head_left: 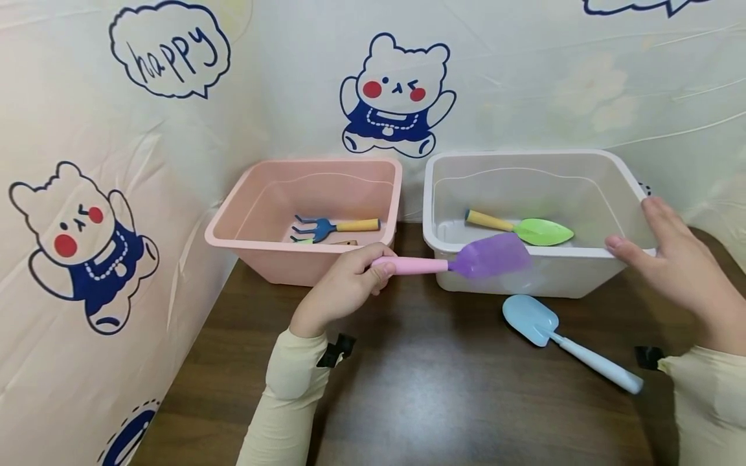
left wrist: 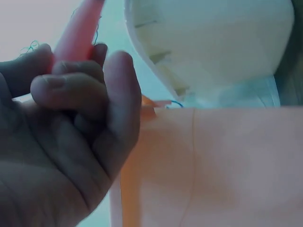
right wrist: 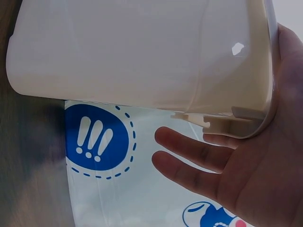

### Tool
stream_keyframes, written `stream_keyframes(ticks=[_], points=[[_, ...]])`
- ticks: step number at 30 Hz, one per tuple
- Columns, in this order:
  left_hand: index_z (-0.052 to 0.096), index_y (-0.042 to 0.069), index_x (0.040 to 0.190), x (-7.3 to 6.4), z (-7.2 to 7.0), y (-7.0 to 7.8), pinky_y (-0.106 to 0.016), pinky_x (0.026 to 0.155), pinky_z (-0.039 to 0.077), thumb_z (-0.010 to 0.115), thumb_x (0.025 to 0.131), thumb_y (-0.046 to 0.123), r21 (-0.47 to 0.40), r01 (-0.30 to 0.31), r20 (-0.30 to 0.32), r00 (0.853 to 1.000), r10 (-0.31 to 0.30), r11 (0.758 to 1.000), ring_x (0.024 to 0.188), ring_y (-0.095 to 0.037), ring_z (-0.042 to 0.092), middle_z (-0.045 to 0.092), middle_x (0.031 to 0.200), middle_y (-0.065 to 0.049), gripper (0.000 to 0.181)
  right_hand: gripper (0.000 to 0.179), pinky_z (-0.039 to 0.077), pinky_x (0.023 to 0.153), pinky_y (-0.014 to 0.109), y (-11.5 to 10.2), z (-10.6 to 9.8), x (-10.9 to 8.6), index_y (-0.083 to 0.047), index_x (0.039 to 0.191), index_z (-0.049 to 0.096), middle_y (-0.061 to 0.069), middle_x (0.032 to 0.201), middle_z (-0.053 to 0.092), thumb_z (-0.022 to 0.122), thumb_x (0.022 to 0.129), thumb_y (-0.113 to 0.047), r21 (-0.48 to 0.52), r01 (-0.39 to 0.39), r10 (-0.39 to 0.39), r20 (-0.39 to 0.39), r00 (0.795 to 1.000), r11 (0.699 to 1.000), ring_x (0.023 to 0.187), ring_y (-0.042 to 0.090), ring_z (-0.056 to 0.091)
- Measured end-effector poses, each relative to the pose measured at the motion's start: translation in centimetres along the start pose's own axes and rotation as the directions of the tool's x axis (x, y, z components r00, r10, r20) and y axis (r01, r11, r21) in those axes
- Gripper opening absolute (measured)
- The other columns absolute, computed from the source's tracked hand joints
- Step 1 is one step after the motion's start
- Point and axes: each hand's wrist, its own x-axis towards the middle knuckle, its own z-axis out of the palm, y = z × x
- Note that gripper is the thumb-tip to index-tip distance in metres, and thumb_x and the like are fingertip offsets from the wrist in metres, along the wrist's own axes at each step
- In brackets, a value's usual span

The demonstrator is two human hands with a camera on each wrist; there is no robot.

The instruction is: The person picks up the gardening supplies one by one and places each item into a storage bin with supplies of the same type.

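My left hand [head_left: 346, 281] grips a toy shovel by its pink handle [head_left: 410, 265]. Its purple blade [head_left: 492, 255] points right, in front of the white bin's near rim. The left wrist view shows curled fingers [left wrist: 78, 92] around the pink handle. At the right, my right hand [head_left: 678, 259] rests against the near right corner of the white bin [head_left: 524, 275], its fingers [right wrist: 189, 146] fairly straight along the outside. Inside that bin lies a green trowel [head_left: 542, 232] with a yellow handle. A light blue shovel [head_left: 530, 319] lies on the table before it.
A pink bin [head_left: 274, 259] stands left of the white one, holding a blue hand rake [head_left: 319, 229] with a yellow handle and another partly hidden tool. Both stand on a dark wooden table [head_left: 408, 388]. A printed cloth [head_left: 280, 116] hangs behind and at the left.
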Motion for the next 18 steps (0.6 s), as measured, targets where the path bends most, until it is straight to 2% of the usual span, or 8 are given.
stream_keyframes(ticks=[2, 4, 7, 11, 14, 18], points=[[0.062, 0.008, 0.091, 0.3, 0.1, 0.2, -0.030, 0.059, 0.036, 0.055, 0.105, 0.016, -0.051, 0.024, -0.019, 0.999, -0.025, 0.998, 0.063, -0.020, 0.047, 0.049, 0.067, -0.007, 0.018, 0.090, 0.005, 0.109, 0.073, -0.1, 0.0, 0.0, -0.004, 0.160, -0.006, 0.024, 0.164, -0.010, 0.051, 0.103, -0.046, -0.002, -0.006, 0.006, 0.002, 1.000, 1.000, 0.146, 0.055, 0.000], [0.061, 0.007, 0.092, 0.7, 0.3, 0.4, -0.030, 0.058, 0.036, 0.055, 0.105, 0.016, -0.064, 0.054, -0.043, 0.997, -0.057, 0.996, 0.061, -0.021, 0.047, 0.050, 0.067, -0.011, 0.017, 0.090, 0.006, 0.109, 0.073, 0.0, 0.0, 0.0, -0.004, 0.160, -0.005, 0.024, 0.165, -0.009, 0.051, 0.103, -0.045, 0.000, -0.008, 0.008, 0.001, 1.000, 1.000, 0.145, 0.055, 0.001], [0.063, 0.008, 0.097, 1.4, 0.7, 0.9, -0.030, 0.058, 0.044, 0.055, 0.105, 0.020, -0.018, 0.103, -0.083, 0.991, -0.104, 0.995, 0.059, -0.023, 0.052, 0.052, 0.070, -0.012, 0.017, 0.089, 0.007, 0.110, 0.073, 0.2, 0.1, 0.0, -0.004, 0.160, -0.004, 0.023, 0.165, -0.008, 0.051, 0.103, -0.045, 0.000, -0.007, 0.007, -0.001, 1.000, 1.000, 0.146, 0.055, 0.002], [0.066, 0.011, 0.105, 2.4, 1.4, 1.7, -0.035, 0.061, 0.055, 0.055, 0.105, 0.026, 0.026, 0.179, -0.135, 0.975, -0.174, 0.983, 0.062, -0.027, 0.061, 0.051, 0.077, -0.010, 0.019, 0.088, 0.005, 0.111, 0.071, 0.3, 0.1, 0.0, -0.004, 0.160, -0.004, 0.022, 0.165, -0.008, 0.051, 0.103, -0.044, 0.006, 0.000, 0.000, -0.004, 1.000, 1.000, 0.146, 0.053, 0.001], [0.067, 0.012, 0.108, 2.9, 1.7, 2.2, -0.036, 0.060, 0.056, 0.055, 0.106, 0.028, 0.036, 0.227, -0.154, 0.964, -0.219, 0.973, 0.062, -0.027, 0.062, 0.050, 0.081, -0.010, 0.020, 0.088, 0.004, 0.112, 0.070, 0.3, 0.1, 0.0, -0.003, 0.160, -0.003, 0.021, 0.165, -0.008, 0.051, 0.103, -0.043, 0.012, 0.006, -0.006, -0.003, 1.000, 1.000, 0.147, 0.052, 0.000], [0.066, 0.015, 0.109, 3.5, 1.9, 2.6, -0.038, 0.060, 0.054, 0.054, 0.105, 0.030, 0.056, 0.249, -0.163, 0.958, -0.237, 0.967, 0.058, -0.026, 0.062, 0.052, 0.080, -0.011, 0.019, 0.088, 0.004, 0.112, 0.070, 0.2, 0.0, 0.1, -0.004, 0.160, -0.003, 0.021, 0.165, -0.008, 0.052, 0.103, -0.043, 0.008, 0.008, -0.007, -0.001, 1.000, 1.000, 0.147, 0.051, 0.000]])
